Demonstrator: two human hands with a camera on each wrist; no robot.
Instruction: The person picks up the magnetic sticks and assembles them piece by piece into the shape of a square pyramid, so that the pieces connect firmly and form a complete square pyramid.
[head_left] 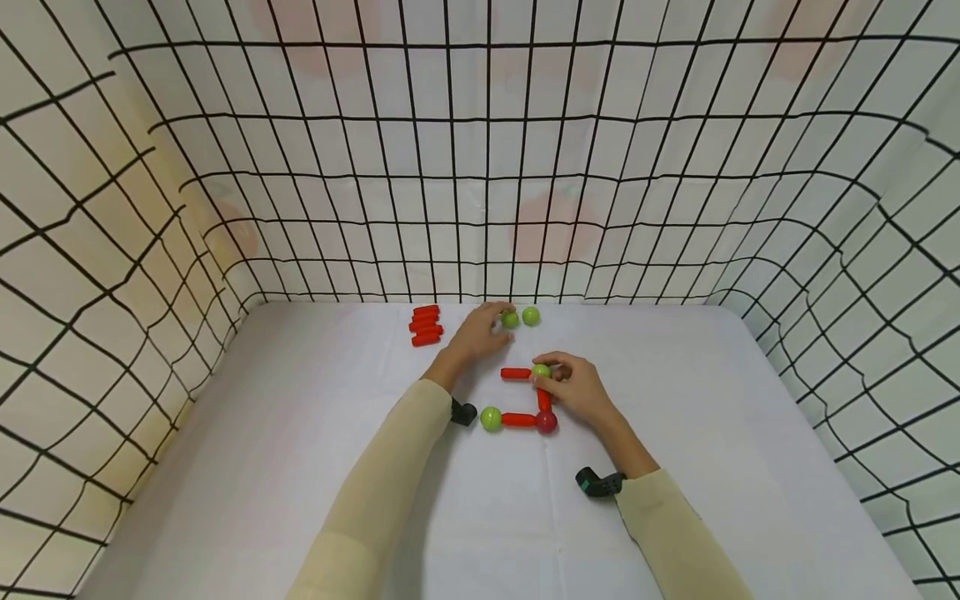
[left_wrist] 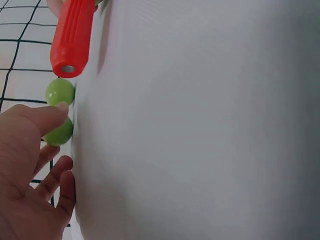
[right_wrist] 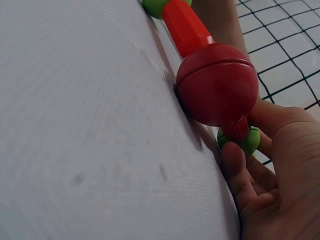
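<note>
Cream-sleeved forearms reach over the white cloth-covered surface (head_left: 300, 467). Right hand (head_left: 577, 392) pinches a glossy green plastic ball (head_left: 542, 371) joined to short red ribbed plastic rods (head_left: 517, 419) and a dark red ball (head_left: 546, 422). Left hand (head_left: 476, 333), fingers loosely extended, touches a loose green ball (head_left: 510, 319) near the back. A nudge could roll that ball away or skew the half-built frame. Black wire mesh walls (head_left: 112, 250) enclose everything.

On the table (head_left: 300, 467), a stack of rods (head_left: 426, 325) lies at the far edge, two loose balls (head_left: 521, 317) to its right; nearer, a joined rod-and-ball frame (head_left: 525, 400) sits centrally, between both hands
</note>
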